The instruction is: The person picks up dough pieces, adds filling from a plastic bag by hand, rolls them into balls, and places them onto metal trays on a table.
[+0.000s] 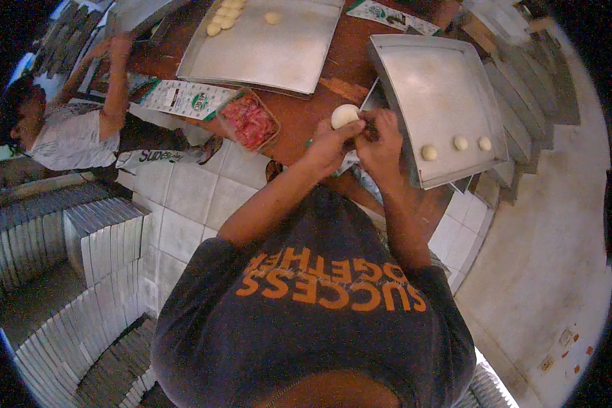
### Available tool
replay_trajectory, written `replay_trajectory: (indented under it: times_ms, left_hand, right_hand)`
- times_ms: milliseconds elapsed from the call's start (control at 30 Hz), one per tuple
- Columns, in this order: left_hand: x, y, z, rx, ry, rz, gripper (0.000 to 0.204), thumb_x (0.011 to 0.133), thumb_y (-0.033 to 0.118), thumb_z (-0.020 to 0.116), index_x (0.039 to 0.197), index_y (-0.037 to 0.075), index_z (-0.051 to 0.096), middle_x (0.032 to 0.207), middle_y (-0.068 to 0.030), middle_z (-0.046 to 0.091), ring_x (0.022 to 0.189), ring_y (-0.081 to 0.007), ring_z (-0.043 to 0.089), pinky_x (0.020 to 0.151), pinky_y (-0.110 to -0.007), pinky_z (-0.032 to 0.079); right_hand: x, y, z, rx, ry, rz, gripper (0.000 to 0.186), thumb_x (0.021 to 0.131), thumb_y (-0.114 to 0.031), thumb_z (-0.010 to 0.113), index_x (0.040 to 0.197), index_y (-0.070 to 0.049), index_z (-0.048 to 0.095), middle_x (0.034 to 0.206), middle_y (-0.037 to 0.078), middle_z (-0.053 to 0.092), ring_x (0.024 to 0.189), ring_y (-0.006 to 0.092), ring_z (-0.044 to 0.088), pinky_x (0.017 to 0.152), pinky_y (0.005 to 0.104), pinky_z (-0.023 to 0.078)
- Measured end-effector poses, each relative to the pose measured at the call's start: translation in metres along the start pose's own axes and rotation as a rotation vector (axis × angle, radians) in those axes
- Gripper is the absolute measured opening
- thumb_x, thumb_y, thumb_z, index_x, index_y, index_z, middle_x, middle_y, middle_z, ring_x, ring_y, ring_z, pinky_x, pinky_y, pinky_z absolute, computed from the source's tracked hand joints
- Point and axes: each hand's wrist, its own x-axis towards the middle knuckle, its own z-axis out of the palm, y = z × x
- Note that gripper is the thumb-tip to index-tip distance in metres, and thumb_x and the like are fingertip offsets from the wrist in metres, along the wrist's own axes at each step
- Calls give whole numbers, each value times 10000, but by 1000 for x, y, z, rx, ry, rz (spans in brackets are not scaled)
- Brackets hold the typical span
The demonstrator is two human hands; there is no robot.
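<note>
In front of me, over the edge of the brown table (340, 87), my left hand (330, 146) holds a flattened, pale round of dough (345, 114). My right hand (381, 139) is closed at the dough's right side, fingers bent against it; what its fingertips pinch is hard to make out. Right beside it a metal tray (442, 88) carries three dough balls (460, 143) near its lower end. A plastic container of red-pink filling (247, 119) sits to the left on the table, next to a printed paper strip (173, 98).
Another tray (258, 61) at the back holds several dough balls (224, 15). A co-worker (68, 136) is at the left with raised arms. Stacked trays (105, 238) line the lower left; more stacks (506, 95) stand right, beside pale flooring (537, 285).
</note>
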Motion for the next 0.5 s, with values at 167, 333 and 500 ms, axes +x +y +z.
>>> replay_trajectory:
  times_ms: [167,333,500]
  left_hand:
    - [-3,5,1,-130,53,-27,273,834,208,579,1028,24,520,958,-65,573,887,-168,549,764,-297,460]
    - [-5,-5,1,-118,125,-3,265,811,213,625,988,33,543,926,-41,578,865,-150,546,737,-290,458]
    - [-6,-8,2,-119,141,87,240,810,204,623,968,40,546,902,-31,578,826,-139,549,729,-286,458]
  right_hand:
    - [0,-7,4,11,100,-182,250,630,-60,644,871,-31,583,893,108,574,868,309,512,802,395,397]
    - [-8,3,10,-28,111,-236,241,639,-69,639,870,-33,579,919,104,571,893,311,505,820,406,386]
    - [-8,-8,10,-23,197,-153,215,643,-63,632,848,-28,579,910,122,561,897,318,505,787,395,409]
